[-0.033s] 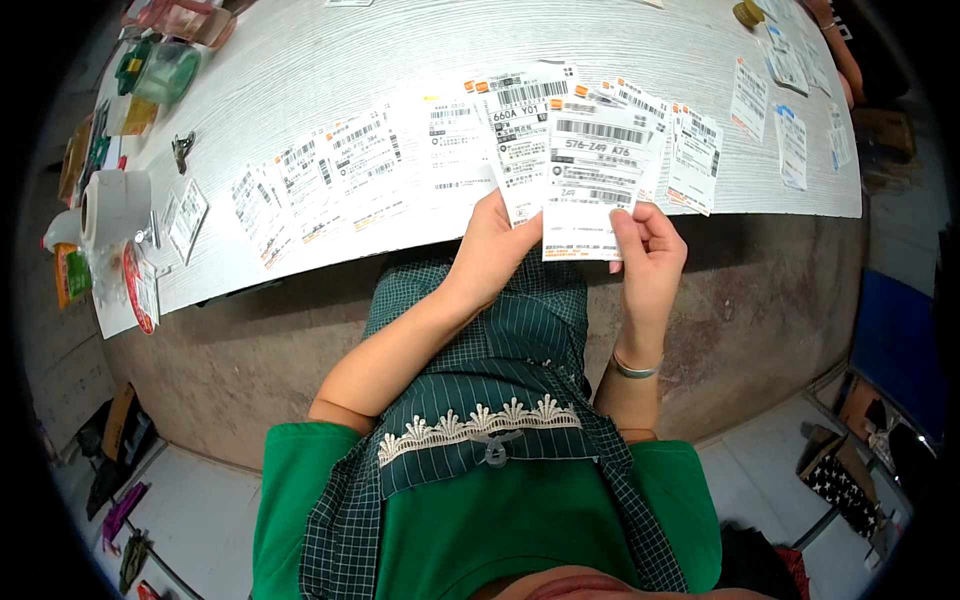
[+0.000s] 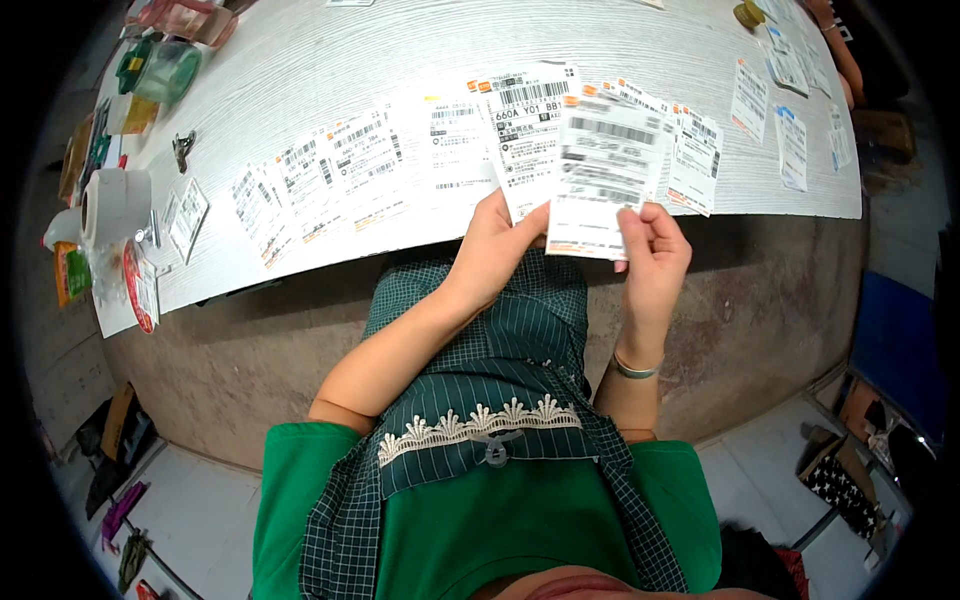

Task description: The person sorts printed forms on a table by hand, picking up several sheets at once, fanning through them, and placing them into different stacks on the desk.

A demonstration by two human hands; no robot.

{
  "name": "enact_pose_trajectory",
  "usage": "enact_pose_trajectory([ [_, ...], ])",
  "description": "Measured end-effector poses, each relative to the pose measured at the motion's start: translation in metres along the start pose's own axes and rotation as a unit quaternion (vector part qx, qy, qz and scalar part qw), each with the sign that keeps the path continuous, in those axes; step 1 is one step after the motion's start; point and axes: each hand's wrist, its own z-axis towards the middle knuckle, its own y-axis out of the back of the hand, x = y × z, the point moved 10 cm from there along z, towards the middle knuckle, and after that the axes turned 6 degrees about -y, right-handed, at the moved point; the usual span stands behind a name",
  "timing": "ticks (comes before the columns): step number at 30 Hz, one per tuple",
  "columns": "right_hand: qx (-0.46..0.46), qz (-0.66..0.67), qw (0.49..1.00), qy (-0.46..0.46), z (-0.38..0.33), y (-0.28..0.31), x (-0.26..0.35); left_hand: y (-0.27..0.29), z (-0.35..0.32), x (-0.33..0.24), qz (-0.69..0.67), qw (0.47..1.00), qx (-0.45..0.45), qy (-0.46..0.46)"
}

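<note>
My left hand point(image 2: 493, 245) grips the lower end of a shipping label point(image 2: 527, 130) with barcodes, just over the table's near edge; whether it is a single sheet or a stack I cannot tell. Between thumb and curled fingers, my right hand point(image 2: 655, 243) pinches another shipping label point(image 2: 605, 205), smeared by motion. That one overlaps the right side of the left hand's label. Behind them, more labels point(image 2: 640, 98) are partly hidden. A fanned pile of labels point(image 2: 697, 160) lies right of my right hand, and overlapping rows of labels point(image 2: 362, 155) spread out to the left.
On the white table point(image 2: 400, 50), a white roll point(image 2: 118, 205), a metal clip point(image 2: 183, 150) and a green-lidded jar point(image 2: 165, 72) stand at the left. Further labels point(image 2: 750, 100) lie at the right, near another person's arm point(image 2: 845, 65). A yellowish roll point(image 2: 747, 14) sits far right.
My right hand has shifted slightly right with its label, which is now tilted and blurred. More of the left hand's label shows. My left hand has hardly moved.
</note>
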Motion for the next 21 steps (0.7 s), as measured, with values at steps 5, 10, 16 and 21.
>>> enact_pose_trajectory([
  [5,-0.057,0.001,0.998,0.012,0.005,0.027,0.009,-0.001,0.001,0.002,-0.019,0.999,0.001,0.038],
  [10,-0.044,0.009,0.999,0.009,0.005,0.027,0.007,-0.001,-0.001,-0.001,0.035,0.999,-0.007,0.03],
  [16,-0.031,0.015,0.999,0.0,0.004,0.017,0.002,0.002,-0.001,0.0,0.034,0.999,-0.028,0.023],
  [21,-0.06,-0.004,0.998,0.011,0.004,0.023,0.003,0.006,0.0,0.002,0.057,0.998,-0.016,0.018],
])
